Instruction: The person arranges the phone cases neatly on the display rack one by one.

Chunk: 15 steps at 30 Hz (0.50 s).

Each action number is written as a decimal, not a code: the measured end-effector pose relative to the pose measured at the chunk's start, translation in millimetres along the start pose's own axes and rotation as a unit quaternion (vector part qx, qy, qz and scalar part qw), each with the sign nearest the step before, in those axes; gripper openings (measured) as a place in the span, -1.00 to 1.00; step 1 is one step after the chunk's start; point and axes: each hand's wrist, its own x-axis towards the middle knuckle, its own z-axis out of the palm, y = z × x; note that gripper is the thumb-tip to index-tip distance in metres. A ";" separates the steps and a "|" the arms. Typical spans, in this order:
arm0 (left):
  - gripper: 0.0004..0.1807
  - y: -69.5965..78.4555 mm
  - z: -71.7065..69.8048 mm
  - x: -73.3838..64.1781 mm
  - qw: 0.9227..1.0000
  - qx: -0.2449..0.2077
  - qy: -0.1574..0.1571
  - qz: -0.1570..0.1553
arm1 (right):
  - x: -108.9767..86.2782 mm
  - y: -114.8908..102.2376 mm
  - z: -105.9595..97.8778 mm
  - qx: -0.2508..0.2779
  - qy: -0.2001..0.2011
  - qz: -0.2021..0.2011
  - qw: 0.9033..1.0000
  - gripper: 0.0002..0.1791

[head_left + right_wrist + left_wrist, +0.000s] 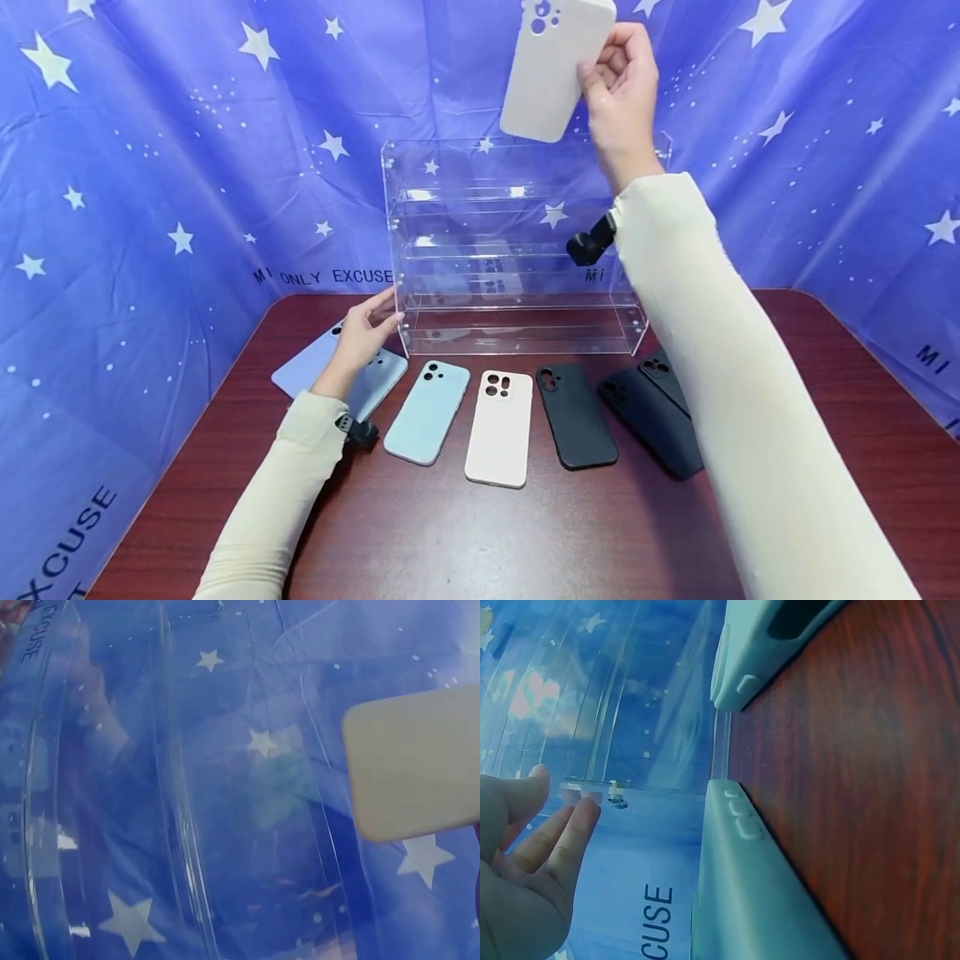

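High above a clear acrylic tiered rack [525, 342], my right hand [622, 92] pinches a cream phone case [551, 75] by its right edge, camera cutouts at the top. In the right wrist view only the lower end of this cream case [416, 765] shows, beside the rack's shelves. My left hand [363, 337] touches the rack's left side panel, fingers fairly straight; in the left wrist view the left hand's fingertips [589, 806] lie at the panel edge. Below that hand lie a lavender-blue case [307, 367] and a light blue case [380, 383], both partly hidden.
Along the rack's front on the dark red table [465, 542] lie a pale aqua case [427, 412], a pinkish-white case [498, 433] and a black case [577, 417]. Two dark cases [652, 417] overlap at right, partly behind my sleeve. A blue star-printed curtain [202, 167] hangs behind.
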 end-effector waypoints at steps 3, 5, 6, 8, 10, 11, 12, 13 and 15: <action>-0.47 0.8 0.9 -1.3 1.000 -0.010 -0.003 0.002 | 0.5 0.5 10.5 -0.018 -0.022 -0.011 1.000 -0.71; -0.47 2.0 1.8 -2.9 1.000 -0.023 -0.002 0.004 | 0.1 0.1 17.6 -0.028 -0.036 -0.016 0.999 -0.71; -0.47 6.1 2.1 -4.6 1.000 -0.029 -0.003 0.002 | -0.3 0.0 21.1 -0.032 -0.041 -0.018 0.998 -0.71; -0.48 15.4 2.7 -8.0 0.999 -0.034 -0.002 0.002 | -1.4 0.3 27.4 -0.036 -0.049 -0.020 0.998 -0.72; -0.48 25.1 2.6 -11.0 0.999 -0.034 -0.002 -0.001 | -2.3 1.8 32.0 -0.037 -0.054 -0.018 0.998 -0.73; -0.49 30.2 2.5 -12.3 1.000 -0.030 -0.003 -0.003 | -2.8 3.0 33.5 -0.040 -0.057 -0.017 0.997 -0.73; -0.49 35.0 2.5 -13.4 1.000 -0.028 -0.003 -0.006 | -3.2 4.5 34.7 -0.043 -0.059 -0.015 0.997 -0.74; -0.49 36.3 2.5 -13.6 1.000 -0.026 -0.002 -0.006 | -3.5 6.0 35.4 -0.044 -0.060 -0.012 0.997 -0.75; -0.49 37.3 2.7 -13.9 1.000 -0.028 -0.003 -0.010 | -4.5 9.2 35.7 -0.048 -0.063 -0.008 0.997 -0.76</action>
